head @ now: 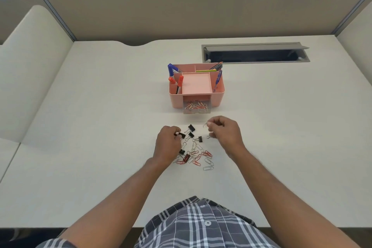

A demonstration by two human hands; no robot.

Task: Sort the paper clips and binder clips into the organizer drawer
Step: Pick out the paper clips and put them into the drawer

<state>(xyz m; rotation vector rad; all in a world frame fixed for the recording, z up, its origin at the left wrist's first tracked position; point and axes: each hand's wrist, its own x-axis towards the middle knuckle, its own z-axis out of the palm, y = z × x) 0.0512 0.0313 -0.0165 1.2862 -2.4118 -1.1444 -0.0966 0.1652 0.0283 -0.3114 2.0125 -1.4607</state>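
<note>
Clips: a mixed pile of paper clips point(198, 156) and binder clips point(191, 128) is spread on the desk point(100, 127) before the pink organizer point(196, 86) | drawer point(196, 107): pulled out, paper clips inside | left hand point(168, 143): a binder clip is pinched | right hand point(225, 131): a paper clip is pinched above the desk

Left hand point(168, 140) fingers curled, pinching, right hand point(225, 130) raised, pinching

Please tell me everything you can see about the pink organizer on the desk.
The organizer is a pink box with rounded corners, seemingly plastic, standing upright on the desk beyond both hands. Its top is split into compartments: a shallow, empty square tray in the middle, with pens and markers in slots around it. At the bottom front, a small clear drawer is pulled out and holds paper clips. Neither hand touches it.
</note>
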